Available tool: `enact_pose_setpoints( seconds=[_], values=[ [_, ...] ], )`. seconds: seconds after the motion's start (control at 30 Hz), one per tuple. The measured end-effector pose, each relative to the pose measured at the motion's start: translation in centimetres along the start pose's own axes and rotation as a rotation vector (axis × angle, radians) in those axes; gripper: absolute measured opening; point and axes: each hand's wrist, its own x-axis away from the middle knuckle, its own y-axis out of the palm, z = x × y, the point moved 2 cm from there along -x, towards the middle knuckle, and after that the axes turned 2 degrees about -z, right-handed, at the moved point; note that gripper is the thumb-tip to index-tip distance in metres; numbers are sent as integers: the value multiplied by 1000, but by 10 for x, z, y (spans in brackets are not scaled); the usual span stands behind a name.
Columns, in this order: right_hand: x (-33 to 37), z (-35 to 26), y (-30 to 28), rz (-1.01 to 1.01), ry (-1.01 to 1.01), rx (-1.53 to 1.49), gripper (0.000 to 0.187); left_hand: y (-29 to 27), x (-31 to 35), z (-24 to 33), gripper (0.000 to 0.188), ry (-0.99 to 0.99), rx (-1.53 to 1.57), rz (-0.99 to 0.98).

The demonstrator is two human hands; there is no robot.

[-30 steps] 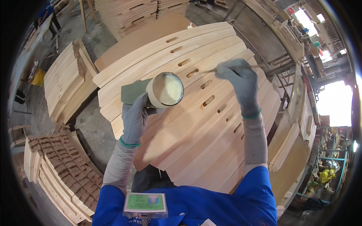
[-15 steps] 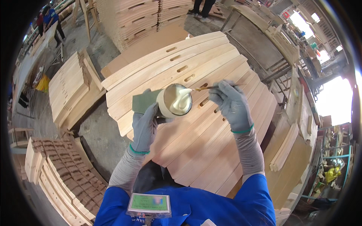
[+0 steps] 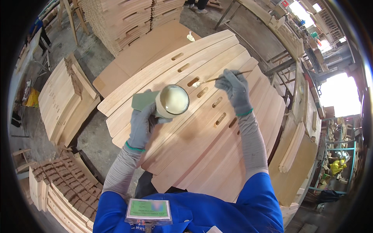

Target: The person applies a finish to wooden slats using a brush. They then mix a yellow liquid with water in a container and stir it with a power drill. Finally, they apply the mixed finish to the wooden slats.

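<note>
My left hand [image 3: 140, 126], in a grey glove, is closed around a round cup [image 3: 162, 110]. Thick white glue [image 3: 175, 100] fills the cup, and a flat green piece [image 3: 143, 101] sticks out at its left, partly hidden by my fingers. My right hand [image 3: 235, 92], gloved too, pinches a thin wooden stick [image 3: 213, 80]. A blob of glue [image 3: 196, 84] covers the stick's tip, right beside a slot [image 3: 192, 81] in one of the boards. Under both hands lie pale wooden boards [image 3: 186, 155] set side by side, several with an oval slot.
Tall stacks of shaped wood [image 3: 128, 23] rise beyond a cardboard sheet [image 3: 136, 52]. More board stacks [image 3: 58, 101] stand at the left, with brown-ended pieces [image 3: 66, 178] nearer me. A workbench [image 3: 297, 167] runs along the right. Another person's legs [image 3: 200, 4] show at the far edge.
The stick has come away from the cup, and its glue-covered tip is now at a board's slot. The strand of glue between cup and stick is gone. The cup has shifted slightly left.
</note>
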Motion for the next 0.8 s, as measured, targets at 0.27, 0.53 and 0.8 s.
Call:
enact_pose_setpoints(
  seconds=[0.27, 0.53, 0.8],
  values=[
    [-51, 20, 17, -95, -49, 485, 13, -26, -36, 18, 51, 135, -41, -1],
    [-32, 4, 57, -456, -373, 1053, 10, -21, -38, 22, 55, 124, 28, 92],
    [-39, 0, 50, -418, -366, 1083, 11, -26, -39, 17, 52, 105, 53, 61]
  ],
)
